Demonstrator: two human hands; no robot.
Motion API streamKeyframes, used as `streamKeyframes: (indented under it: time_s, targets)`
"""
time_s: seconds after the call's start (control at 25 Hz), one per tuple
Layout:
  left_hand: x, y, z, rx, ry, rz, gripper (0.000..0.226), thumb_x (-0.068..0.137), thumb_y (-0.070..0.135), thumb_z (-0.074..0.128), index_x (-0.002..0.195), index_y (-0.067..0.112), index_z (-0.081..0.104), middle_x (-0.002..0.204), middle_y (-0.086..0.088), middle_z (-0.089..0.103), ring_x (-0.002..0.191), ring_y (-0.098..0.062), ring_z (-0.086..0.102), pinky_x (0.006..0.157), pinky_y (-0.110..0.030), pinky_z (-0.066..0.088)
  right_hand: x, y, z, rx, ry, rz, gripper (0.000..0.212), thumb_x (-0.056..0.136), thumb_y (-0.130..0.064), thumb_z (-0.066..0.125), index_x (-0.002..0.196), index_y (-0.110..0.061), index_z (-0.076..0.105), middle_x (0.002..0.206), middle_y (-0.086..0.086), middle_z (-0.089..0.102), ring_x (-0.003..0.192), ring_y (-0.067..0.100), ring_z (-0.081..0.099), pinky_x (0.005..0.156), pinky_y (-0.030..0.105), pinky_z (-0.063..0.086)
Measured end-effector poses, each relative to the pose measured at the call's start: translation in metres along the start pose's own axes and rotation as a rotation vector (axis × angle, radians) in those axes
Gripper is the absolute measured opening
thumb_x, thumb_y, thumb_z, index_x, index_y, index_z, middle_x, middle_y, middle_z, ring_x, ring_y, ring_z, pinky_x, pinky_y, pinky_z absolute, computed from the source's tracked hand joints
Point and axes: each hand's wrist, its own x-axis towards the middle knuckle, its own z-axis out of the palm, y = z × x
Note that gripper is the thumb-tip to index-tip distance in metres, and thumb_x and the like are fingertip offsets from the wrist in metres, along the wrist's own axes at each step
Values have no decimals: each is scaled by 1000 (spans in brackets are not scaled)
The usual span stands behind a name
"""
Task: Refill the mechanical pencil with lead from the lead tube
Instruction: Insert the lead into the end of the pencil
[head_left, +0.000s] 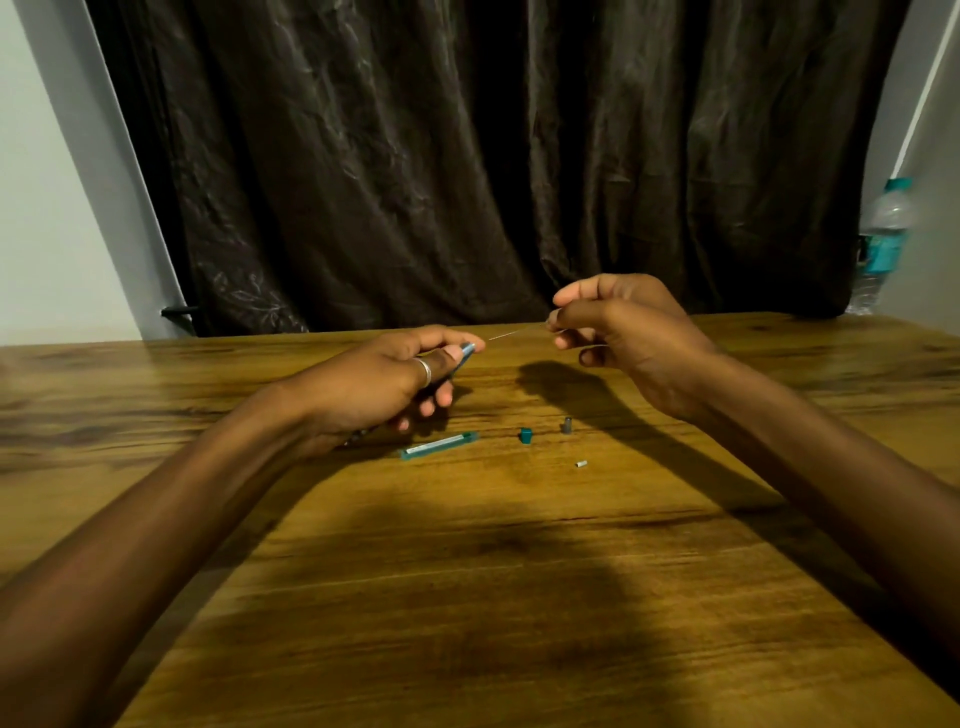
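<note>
My left hand (387, 384) grips the blue mechanical pencil (466, 353), its open rear end pointing right and up; most of the barrel is hidden in my fist. My right hand (618, 327) pinches a thin lead (517, 333) between thumb and forefinger. The lead's free end sits just right of the pencil's opening, a small gap apart. The teal lead tube (439, 446) lies flat on the wooden table (467, 597) below my left hand. Its teal cap (526, 435) lies to the right of it.
A small grey pencil cap (567, 425) and a tiny white eraser piece (581, 464) lie on the table right of the teal cap. A plastic water bottle (883, 244) stands at the far right edge. A dark curtain (467, 156) hangs behind the table.
</note>
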Motion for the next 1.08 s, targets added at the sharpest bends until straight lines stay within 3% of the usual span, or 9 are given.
streamKeyframes:
  time_s: [0.12,0.92,1.08]
  targets:
    - [-1,0,-1,53,-21,7,27,106,32,43,125,42,58,68,11,61,56,0,51,46,-19,37,-1,-1,2,-15,-24,-35,21,81,-7,72,100,-14,67,80,2,77,67,9,71,59,26,49]
    - [-5,8,1,58,-42,-3,26,105,33,43,123,42,59,66,13,64,53,2,49,46,-17,36,-2,0,4,-69,-18,-110,19,83,-3,71,99,-12,65,66,-2,74,62,8,70,49,18,49]
    - [-5,8,2,51,-36,4,25,105,32,43,123,40,59,66,13,63,52,0,48,47,-18,34,-4,0,6,-55,-17,-107,19,84,-2,70,101,-10,64,74,2,74,63,7,70,50,18,50]
